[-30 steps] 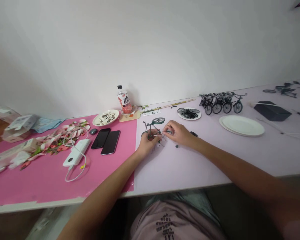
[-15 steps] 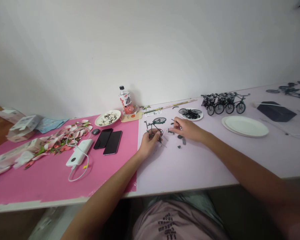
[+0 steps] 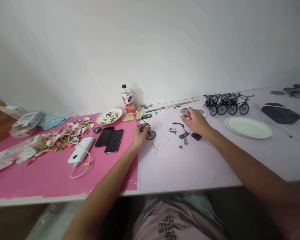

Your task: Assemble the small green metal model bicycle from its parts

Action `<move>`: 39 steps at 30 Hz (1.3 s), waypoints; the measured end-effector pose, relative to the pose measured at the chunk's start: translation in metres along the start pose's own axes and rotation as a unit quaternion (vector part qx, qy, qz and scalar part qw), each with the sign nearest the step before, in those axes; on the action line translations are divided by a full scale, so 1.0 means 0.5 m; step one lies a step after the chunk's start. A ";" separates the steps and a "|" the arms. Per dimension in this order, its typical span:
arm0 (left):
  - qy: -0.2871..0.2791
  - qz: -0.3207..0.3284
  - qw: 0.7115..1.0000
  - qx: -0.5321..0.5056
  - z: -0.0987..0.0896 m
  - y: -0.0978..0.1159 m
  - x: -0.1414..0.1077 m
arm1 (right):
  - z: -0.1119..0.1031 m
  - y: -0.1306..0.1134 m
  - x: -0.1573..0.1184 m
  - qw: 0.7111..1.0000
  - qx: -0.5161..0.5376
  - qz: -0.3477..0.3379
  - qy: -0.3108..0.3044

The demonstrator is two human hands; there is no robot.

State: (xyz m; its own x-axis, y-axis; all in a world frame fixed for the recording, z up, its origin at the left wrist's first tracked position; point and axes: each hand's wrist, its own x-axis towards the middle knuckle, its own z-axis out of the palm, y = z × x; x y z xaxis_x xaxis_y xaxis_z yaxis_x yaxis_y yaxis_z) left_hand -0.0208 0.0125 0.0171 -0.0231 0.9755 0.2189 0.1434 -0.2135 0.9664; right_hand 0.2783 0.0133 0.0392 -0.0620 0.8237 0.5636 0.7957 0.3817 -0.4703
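My left hand (image 3: 140,136) is closed around a small dark model bicycle (image 3: 150,134). One wheel stands low by my fingers and the other shows higher up, so the bicycle is tilted. My right hand (image 3: 197,122) hangs over the lilac side with its fingers curled; whatever they may hold is hidden. Behind it a small plate (image 3: 204,113) with model wheels is largely covered. Below my right hand lies a small black block (image 3: 196,136). Loose dark bicycle parts (image 3: 183,134) are spread between my hands, with thin pins (image 3: 156,148) near the bicycle.
Several assembled model bicycles (image 3: 226,104) stand in a row at the back right. White oval plates (image 3: 250,127) are stacked nearby. On the pink side are two phones (image 3: 114,141), a power bank (image 3: 81,150), a petal pile (image 3: 62,140), a plate (image 3: 109,116) and a bottle (image 3: 128,100).
My right hand has moved right and away from the loose parts, towards the small plate, uncovering them. My left hand has shifted left with the model bicycle, whose lower wheel now shows.
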 end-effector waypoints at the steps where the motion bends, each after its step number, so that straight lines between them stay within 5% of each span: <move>1: 0.002 -0.008 1.000 -0.003 0.002 -0.007 0.002 | 0.000 0.003 0.001 1.000 -0.003 -0.001 0.009; 4: -0.024 -0.020 0.999 -0.011 0.013 -0.022 -0.002 | -0.007 0.011 0.006 1.000 -0.024 0.004 -0.008; 11: -0.067 -0.002 0.998 -0.014 0.038 -0.012 -0.031 | -0.026 0.025 0.001 0.967 -0.056 0.086 -0.235; 15: -0.069 0.013 0.997 0.011 0.043 -0.010 -0.040 | -0.017 0.035 -0.002 0.957 -0.035 0.064 -0.282; 18: -0.076 0.014 0.997 0.009 0.045 -0.011 -0.043 | -0.007 0.034 -0.002 0.965 -0.012 0.041 -0.258; 22: -0.095 0.017 0.995 -0.019 0.049 -0.006 -0.051 | 0.015 -0.003 -0.012 0.988 0.068 0.001 -0.140; 27: -0.141 0.003 0.987 -0.082 0.059 0.003 -0.060 | 0.063 -0.078 -0.052 0.969 0.227 -0.084 -0.056; 39: -0.207 -0.029 0.969 -0.134 0.070 0.002 -0.069 | 0.087 -0.109 -0.078 0.937 0.338 -0.085 -0.033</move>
State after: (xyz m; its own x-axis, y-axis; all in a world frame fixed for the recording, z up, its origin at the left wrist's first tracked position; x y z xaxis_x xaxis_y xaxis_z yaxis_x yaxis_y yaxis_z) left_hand 0.0149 -0.0192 0.0058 0.3825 0.9128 0.1433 -0.1095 -0.1093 0.9880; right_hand 0.2109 -0.0215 0.0132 -0.2087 0.7425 0.6365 0.2086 0.6696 -0.7128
